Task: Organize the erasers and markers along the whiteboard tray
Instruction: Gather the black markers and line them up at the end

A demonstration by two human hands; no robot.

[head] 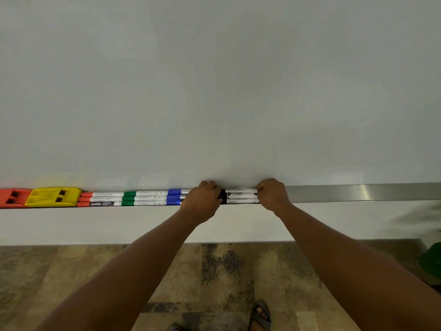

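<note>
A large pale whiteboard [214, 80] is filling most of the view, its surface blank and faintly glossy, with a soft yellowish reflection showing above the erasers. Along its lower edge a brushed metal tray [358, 192] is running left to right, bare on the right side. At the far left of the tray a red eraser [12, 198] is sitting, touching a yellow eraser [53, 197] just to its right. Next in line, three red-capped markers [102, 199] are lying side by side lengthwise, then three green-capped markers [143, 198], then blue-capped markers [175, 197], their right ends hidden under a hand. The left hand [202, 203] is curling down over the junction between the blue group and the black-capped markers [241, 196]; its fingers are bent onto the marker ends, though whether they are clamping or only pressing cannot be told. The right hand [272, 194] is curling round the right ends of the black-capped markers, knuckles up, fingers closed against them. Both bare forearms are reaching up from the bottom of the view. Below the tray a white wall band is showing, then a mottled brown and tan floor [214, 271]. A sandalled foot [261, 315] is standing near the bottom edge, and something dark green [432, 259], blurred, is sitting at the right edge.
</note>
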